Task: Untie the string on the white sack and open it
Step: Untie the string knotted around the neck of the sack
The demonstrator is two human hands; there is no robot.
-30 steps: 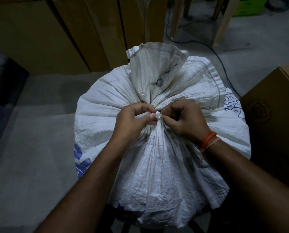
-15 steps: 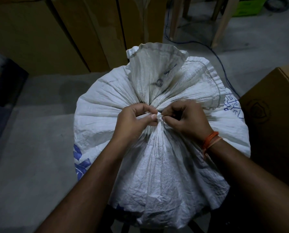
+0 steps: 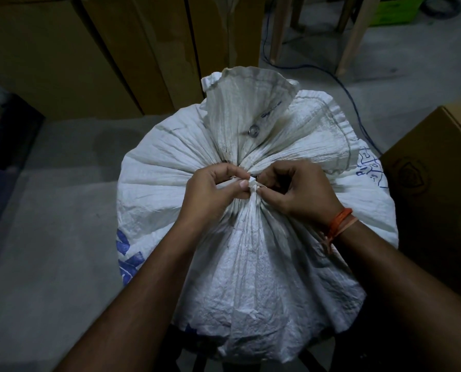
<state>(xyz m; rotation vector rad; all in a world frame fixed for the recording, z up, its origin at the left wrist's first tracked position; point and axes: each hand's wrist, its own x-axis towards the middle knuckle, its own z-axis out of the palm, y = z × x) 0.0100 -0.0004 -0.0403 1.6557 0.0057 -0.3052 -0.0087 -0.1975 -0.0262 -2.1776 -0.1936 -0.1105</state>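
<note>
A full white woven sack (image 3: 251,264) with blue print stands upright in the middle of the head view. Its neck is gathered and tied with a pale string knot (image 3: 253,185), and the loose mouth flap (image 3: 251,103) fans out behind the knot. My left hand (image 3: 210,194) pinches the string at the knot from the left with thumb and forefinger. From the right, my right hand (image 3: 299,191), with orange threads on its wrist, pinches the same knot. The fingertips of both hands almost touch.
Tall cardboard boxes (image 3: 103,49) stand behind the sack. Another cardboard box (image 3: 438,183) sits close on the right. Wooden furniture legs (image 3: 352,36) and a blue cable (image 3: 358,108) lie on the grey concrete floor (image 3: 49,237) beyond. Dark objects sit at the left edge.
Both hands stay at the knot with small finger shifts; a little more of the string end shows between the fingertips.
</note>
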